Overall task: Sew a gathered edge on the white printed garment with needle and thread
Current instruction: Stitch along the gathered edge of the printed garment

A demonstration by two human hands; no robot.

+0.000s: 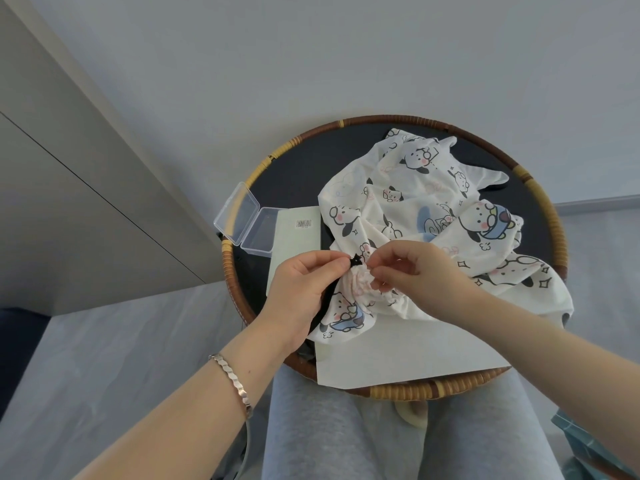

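Bracelet (231, 382) on left wrist; left hand (304, 289) pinches gathered edge of white printed garment (415, 202); right hand (422, 275) pinches just beside.

Our left hand (301, 292) and right hand (426, 271) both pinch the garment (408, 199), fingers curled, forearms converging.

A silver bracelet (231, 384) of flat, angular links circled the left wrist. Both forearms were bare as far as they showed. Heathered light grey jersey trousers (311, 431) covered the legs at the near edge.
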